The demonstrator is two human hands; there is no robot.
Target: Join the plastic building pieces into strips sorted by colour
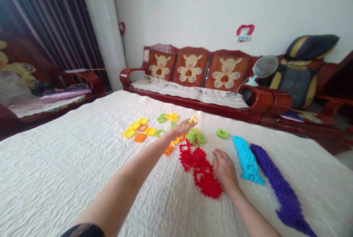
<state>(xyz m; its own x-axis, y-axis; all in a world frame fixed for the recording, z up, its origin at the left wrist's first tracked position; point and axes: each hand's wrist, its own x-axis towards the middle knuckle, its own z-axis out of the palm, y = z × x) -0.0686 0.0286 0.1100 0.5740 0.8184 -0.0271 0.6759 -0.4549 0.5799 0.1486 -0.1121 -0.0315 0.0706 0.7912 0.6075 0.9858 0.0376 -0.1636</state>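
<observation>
My left hand [182,127] reaches out over the middle of the white quilted cover, its fingers closed on a yellow toothed plastic piece [193,119]. Just below that hand lies a pile of green toothed pieces [196,136]. My right hand [224,167] rests on the cover with its fingers loosely bent and apart, and nothing shows in it. Beside it, on the left, are several red toothed pieces [208,183]. Yellow pieces [135,125] and an orange piece [140,137] are scattered farther left. One green piece [222,133] lies alone beyond my right hand.
To the right, light blue pieces [245,156] lie in a long strip beside a longer purple strip [278,178]. Past the quilted cover [68,163] stands a wooden sofa [171,97] with bear cushions. A small fan [264,66] is at the sofa's right end.
</observation>
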